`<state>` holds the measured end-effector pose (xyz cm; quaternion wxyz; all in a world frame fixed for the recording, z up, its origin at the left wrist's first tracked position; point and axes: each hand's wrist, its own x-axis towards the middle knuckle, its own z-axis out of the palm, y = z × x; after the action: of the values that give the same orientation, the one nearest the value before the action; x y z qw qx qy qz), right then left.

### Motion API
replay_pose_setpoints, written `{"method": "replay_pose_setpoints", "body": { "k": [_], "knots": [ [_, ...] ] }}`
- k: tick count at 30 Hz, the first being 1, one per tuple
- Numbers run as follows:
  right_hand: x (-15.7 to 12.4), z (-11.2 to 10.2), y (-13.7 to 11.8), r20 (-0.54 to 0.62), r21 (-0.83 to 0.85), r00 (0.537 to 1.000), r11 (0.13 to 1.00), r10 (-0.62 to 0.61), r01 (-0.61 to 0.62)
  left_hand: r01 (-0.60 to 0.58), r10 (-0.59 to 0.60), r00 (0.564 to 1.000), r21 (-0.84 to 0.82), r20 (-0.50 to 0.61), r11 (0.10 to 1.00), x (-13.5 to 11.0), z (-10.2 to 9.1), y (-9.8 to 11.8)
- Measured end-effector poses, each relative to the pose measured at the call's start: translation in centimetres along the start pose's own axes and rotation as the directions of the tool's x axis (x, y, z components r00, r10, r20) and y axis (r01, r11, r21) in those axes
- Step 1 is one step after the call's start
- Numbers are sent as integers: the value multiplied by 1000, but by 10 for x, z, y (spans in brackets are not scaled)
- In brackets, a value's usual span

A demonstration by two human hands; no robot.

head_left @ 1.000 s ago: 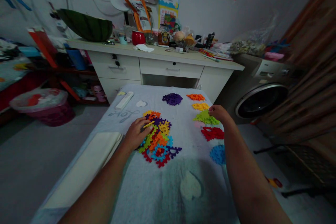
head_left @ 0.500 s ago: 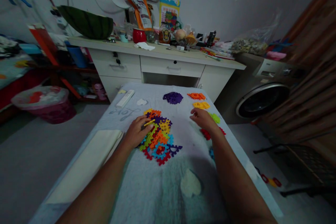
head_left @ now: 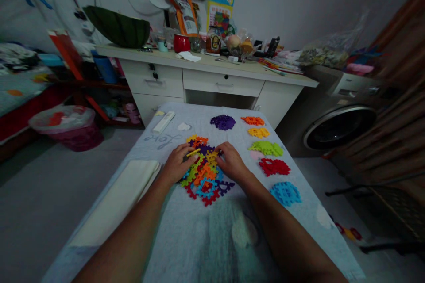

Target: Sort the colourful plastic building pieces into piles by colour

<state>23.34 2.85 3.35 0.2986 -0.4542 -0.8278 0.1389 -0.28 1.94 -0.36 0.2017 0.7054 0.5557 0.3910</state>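
Observation:
A mixed pile of notched plastic interlocking pieces (head_left: 206, 172) lies in the middle of the cloth-covered table, in red, orange, yellow, green, blue and purple. At its left side my left hand (head_left: 176, 162) pinches a thin yellow interlocking piece (head_left: 193, 152), seen edge-on above the pile. My right hand (head_left: 230, 161) is at the pile's upper right, its fingers curled against the edge of a yellow window-like piece (head_left: 211, 158). Sorted by colour, separate heaps lie beyond and to the right: purple (head_left: 222, 122), orange (head_left: 253, 120), yellow (head_left: 259, 132), green (head_left: 266, 148), red (head_left: 274, 166) and blue (head_left: 286, 193).
A white remote-like object (head_left: 164, 122) lies on the table's far left, and a folded cream cloth (head_left: 121, 203) along its left edge. Behind stands a white desk (head_left: 206, 68) with a watermelon piece (head_left: 119, 28) and jars. A washing machine (head_left: 335, 110) is at right.
My right hand has moved left from beside the sorted heaps to the mixed pile, uncovering the green, red and blue heaps. My left hand keeps its yellow piece. The view has shifted slightly.

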Motion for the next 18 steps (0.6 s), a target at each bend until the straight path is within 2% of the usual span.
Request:
{"method": "replay_pose_setpoints", "body": {
  "k": [5, 11, 18],
  "knots": [
    [-1, -1, 5, -22, 25, 999, 999, 25, -24, 4, -4, 1000, 3, 2, 1000, -1, 1, -1],
    [-5, -1, 6, 82, -31, 997, 999, 17, -15, -9, 9, 1000, 7, -7, 1000, -1, 2, -3],
    [-3, -9, 10, -73, 92, 991, 990, 110, -103, -13, 13, 1000, 15, 5, 1000, 0, 1, -3]
  ]
}}
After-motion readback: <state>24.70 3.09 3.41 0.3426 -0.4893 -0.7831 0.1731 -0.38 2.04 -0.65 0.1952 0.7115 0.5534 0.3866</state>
